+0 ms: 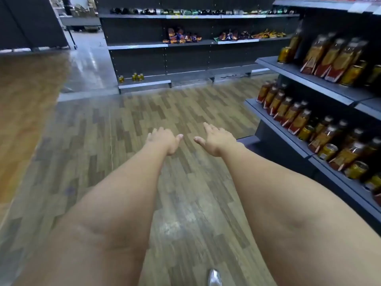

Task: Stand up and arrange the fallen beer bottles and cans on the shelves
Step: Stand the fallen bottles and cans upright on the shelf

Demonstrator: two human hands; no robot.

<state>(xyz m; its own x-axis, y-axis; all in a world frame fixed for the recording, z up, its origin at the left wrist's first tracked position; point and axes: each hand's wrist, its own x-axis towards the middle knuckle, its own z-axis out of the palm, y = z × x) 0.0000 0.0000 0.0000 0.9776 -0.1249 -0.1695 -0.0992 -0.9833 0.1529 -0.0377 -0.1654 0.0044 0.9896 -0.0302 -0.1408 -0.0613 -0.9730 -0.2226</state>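
Here the wood-pattern floor (pixel 127 120) fills most of the view; a dark shelving unit (pixel 305 79) stands at the right, another shelf run (pixel 185 45) across the far end; beer bottles (pixel 288 112) stand in rows on the right shelves with gold cans (pixel 327 151) among them, some lying down; the left hand (pixel 162 139) and right hand (pixel 216 139) reach forward side by side, apart, fingers spread, holding nothing.

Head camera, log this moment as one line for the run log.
left hand: open, empty | right hand: open, empty | both over floor | bottles and cans on shelves at right, untouched
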